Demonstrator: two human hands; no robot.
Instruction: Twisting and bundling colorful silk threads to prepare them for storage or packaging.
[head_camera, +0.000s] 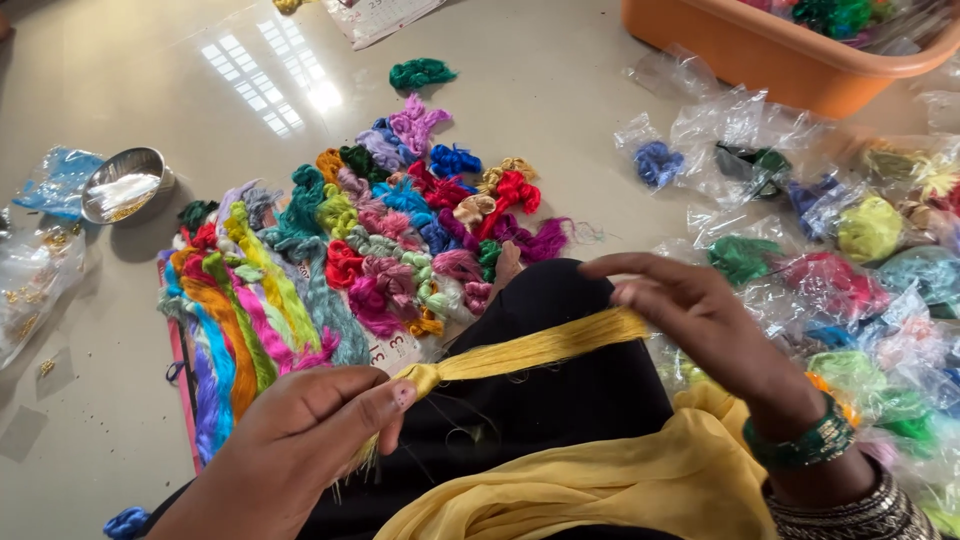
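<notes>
Stretching yellow thread bundle between left hand and right hand.

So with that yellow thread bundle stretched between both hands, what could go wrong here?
The yellow thread bundle is pinched only at its ends by the left hand and right hand; loose strands could slip and tangle. Stray fibres already hang over the black cloth. The yellow scarf lies close and could snag.
</notes>
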